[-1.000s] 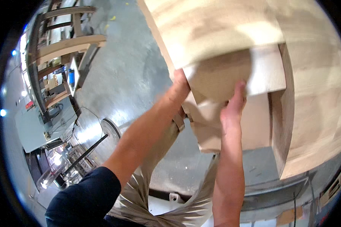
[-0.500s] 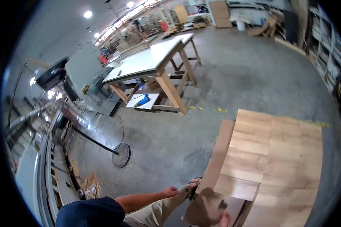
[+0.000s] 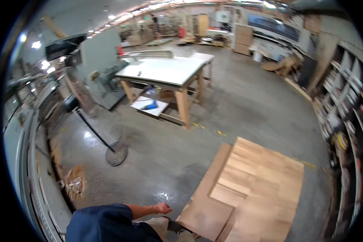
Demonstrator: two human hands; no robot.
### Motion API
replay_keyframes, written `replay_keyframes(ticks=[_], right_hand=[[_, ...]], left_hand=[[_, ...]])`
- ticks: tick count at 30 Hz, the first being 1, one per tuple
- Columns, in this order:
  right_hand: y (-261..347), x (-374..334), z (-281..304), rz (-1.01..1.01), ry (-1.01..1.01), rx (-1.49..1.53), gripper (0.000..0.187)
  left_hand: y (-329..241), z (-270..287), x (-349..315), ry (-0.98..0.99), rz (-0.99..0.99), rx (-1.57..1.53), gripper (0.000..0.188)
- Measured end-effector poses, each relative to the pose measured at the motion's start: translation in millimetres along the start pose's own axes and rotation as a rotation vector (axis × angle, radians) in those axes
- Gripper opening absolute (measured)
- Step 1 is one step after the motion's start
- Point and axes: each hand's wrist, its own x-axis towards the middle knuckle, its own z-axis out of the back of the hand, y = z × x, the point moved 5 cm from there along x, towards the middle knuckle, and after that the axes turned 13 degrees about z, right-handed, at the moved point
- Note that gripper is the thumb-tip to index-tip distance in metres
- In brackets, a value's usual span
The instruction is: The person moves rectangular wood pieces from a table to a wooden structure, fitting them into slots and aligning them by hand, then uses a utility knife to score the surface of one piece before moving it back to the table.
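Observation:
My left hand (image 3: 164, 208) hangs beside my leg, over the grey floor, with its fingers loosely curled and nothing visible in them. My right hand is out of view. Just right of my feet lies a low stack of wood-grain panels (image 3: 266, 181), pale brown with plank-like blocks. A plain brown sheet, like cardboard (image 3: 207, 218), sticks out from under its left side and near corner. A smaller wood-grain piece (image 3: 228, 195) rests at the stack's left edge.
A white-topped workbench (image 3: 161, 70) with wooden legs stands ahead; a blue power tool (image 3: 150, 105) lies on its lower shelf. Left are a round-based stand (image 3: 117, 155) and a long machine (image 3: 48, 193). Loaded shelves (image 3: 347, 117) line the right, with cardboard scraps (image 3: 284, 66) beyond.
The view has risen and turned, so the panel stack sits lower and further left. My right hand, earlier over the brown sheet, has left the view. My left hand stays by my leg.

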Motion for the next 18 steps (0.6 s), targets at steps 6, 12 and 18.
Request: replay_keyframes(ticks=[6, 12, 18], right_hand=[[-147, -186, 112, 0.089, -0.325, 0.194, 0.066], [-234, -321, 119, 0.33, -0.612, -0.035, 0.03], [-295, -450, 101, 0.35, -1.121, 0.208, 0.035]], left_hand=[[-5, -26, 51, 0.287, -0.134, 0.14, 0.017], [-27, -77, 30, 0.395, -0.003, 0.188, 0.019], [2, -138, -37, 0.447, 0.068, 0.58, 0.016]])
